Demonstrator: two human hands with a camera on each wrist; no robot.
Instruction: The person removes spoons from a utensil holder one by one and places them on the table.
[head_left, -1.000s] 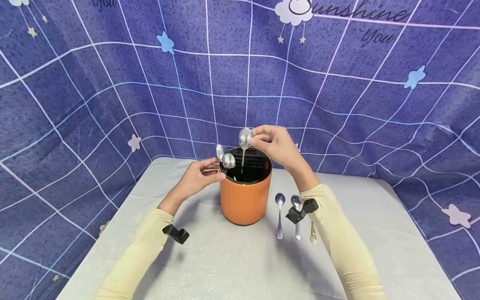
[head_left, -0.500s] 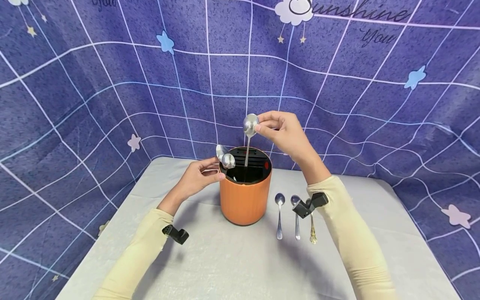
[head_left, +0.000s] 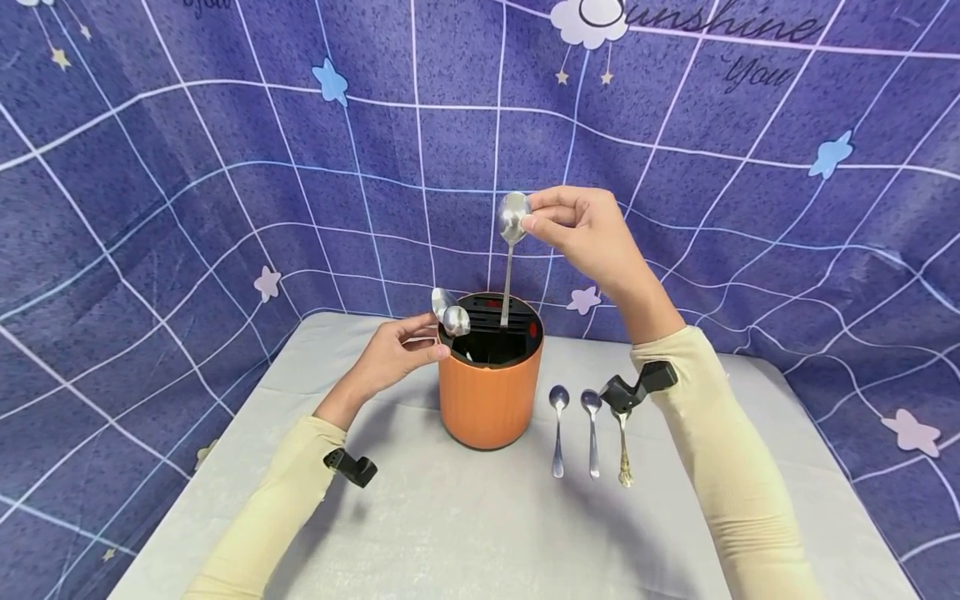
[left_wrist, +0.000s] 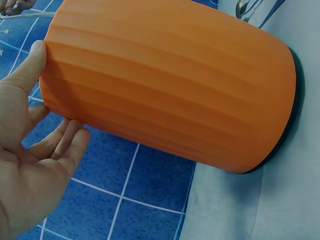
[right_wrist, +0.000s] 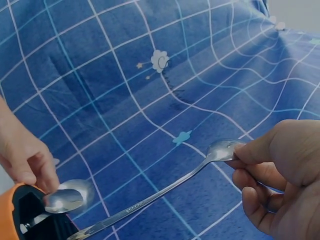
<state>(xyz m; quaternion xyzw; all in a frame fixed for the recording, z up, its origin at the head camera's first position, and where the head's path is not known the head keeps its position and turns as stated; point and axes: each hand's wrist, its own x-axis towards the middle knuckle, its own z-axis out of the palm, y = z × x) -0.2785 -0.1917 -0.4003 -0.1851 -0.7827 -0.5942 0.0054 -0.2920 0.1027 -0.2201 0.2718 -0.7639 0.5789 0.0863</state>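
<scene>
My right hand (head_left: pixel 588 229) pinches a long-handled silver spoon (head_left: pixel 514 218) by its bowl. The handle points down, its end over the opening of an orange utensil holder (head_left: pixel 487 404) with a black inside. In the right wrist view, thumb and fingertips clasp the edge of the spoon's bowl (right_wrist: pixel 222 149). My left hand (head_left: pixel 393 352) grips the left side of the holder at its rim. As the left wrist view shows, thumb and fingers lie bent against the ribbed orange wall (left_wrist: pixel 165 85). Two silver spoons (head_left: pixel 456 321) stand inside by that hand, bowls up.
Right of the holder, a silver spoon (head_left: pixel 558 429), a second silver spoon (head_left: pixel 592 433) and a spoon with an ornate gold handle (head_left: pixel 625 454) lie in a row on the pale tablecloth (head_left: pixel 450 525). A blue gridded curtain (head_left: pixel 375 208) hangs behind and on both sides.
My right hand has risen and moved right, drawing the spoon upward so more of its handle shows above the holder. The left hand and the holder have stayed in place.
</scene>
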